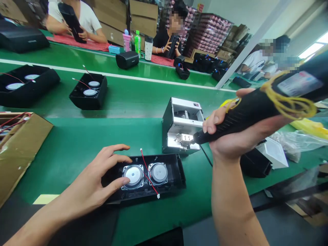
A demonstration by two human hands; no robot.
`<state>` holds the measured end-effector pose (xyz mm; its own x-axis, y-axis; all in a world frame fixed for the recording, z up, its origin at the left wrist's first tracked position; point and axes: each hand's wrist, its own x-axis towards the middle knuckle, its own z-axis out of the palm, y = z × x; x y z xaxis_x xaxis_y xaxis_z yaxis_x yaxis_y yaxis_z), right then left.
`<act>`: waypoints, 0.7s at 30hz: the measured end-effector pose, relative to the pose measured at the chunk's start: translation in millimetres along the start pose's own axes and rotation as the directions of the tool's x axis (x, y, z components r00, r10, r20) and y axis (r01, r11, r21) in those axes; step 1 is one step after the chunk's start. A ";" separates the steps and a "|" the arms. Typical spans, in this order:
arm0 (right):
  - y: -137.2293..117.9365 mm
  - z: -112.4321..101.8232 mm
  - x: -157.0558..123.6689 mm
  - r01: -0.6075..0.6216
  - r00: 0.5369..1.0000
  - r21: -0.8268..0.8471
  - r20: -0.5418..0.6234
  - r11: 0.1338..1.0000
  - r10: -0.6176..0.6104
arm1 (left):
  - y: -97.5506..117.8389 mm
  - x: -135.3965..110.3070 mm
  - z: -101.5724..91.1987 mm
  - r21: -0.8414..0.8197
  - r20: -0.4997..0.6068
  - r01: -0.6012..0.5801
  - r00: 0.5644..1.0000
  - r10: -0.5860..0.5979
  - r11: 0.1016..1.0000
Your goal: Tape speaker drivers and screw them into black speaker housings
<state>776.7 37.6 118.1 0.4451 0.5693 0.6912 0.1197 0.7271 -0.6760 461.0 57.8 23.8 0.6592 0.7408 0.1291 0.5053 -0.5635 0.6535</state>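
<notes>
1. Our right hand (230, 140) is gripping a power screwdriver (238, 118), fingers wrapped round its thick black body, with a yellow band (278, 97) looping about the upper part.
2. We are pointing its narrow end down and leftward at the lit front of a silver-and-black machine (176, 130); whether the tip is touching, we cannot tell.
3. Over on the other side, our left hand (98, 179) is spreading wide and empty across the left end of an open black case (179, 177), thumb over the nearer edge of a speaker, fingers above the far rim; contact there we cannot confirm.
4. That case is lying on the green table (77, 140) right in front of us, just below the machine.
5. Inside it we are seeing two round speakers (159, 173) sitting side by side, and a red wire (144, 161) is running slantwise between them, a white plug (158, 196) showing at its near end.
6. On our left, a cardboard box (33, 150) is holding more red wires.
7. Beyond it, two more open cases (101, 92) are resting on the table, speakers and wires showing.
8. Across from us, two co-workers are each holding a dark case (71, 22) in both hands.
</notes>
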 end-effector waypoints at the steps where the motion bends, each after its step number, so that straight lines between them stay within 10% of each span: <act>1: 4.1 -1.8 -0.8 -0.014 1.000 0.020 0.012 1.000 0.014 | -0.8 -1.4 0.0 -0.005 -0.018 0.011 1.000 -0.011 1.000; 11: 3.7 -0.1 -7.1 -0.040 0.999 0.051 0.006 0.998 0.040 | -8.8 -23.2 0.9 0.133 -0.076 -0.003 0.997 0.013 0.991; 21: -32.3 6.4 -18.1 -0.156 0.987 -0.008 0.044 0.988 0.156 | -7.9 -43.7 0.1 0.235 0.127 -0.172 0.981 0.145 0.957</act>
<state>759.1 6.2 129.0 0.4190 0.6921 0.5877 0.0562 0.6262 -0.7776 428.3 29.8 12.9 0.7907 0.5990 0.1268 0.5013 -0.7523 0.4275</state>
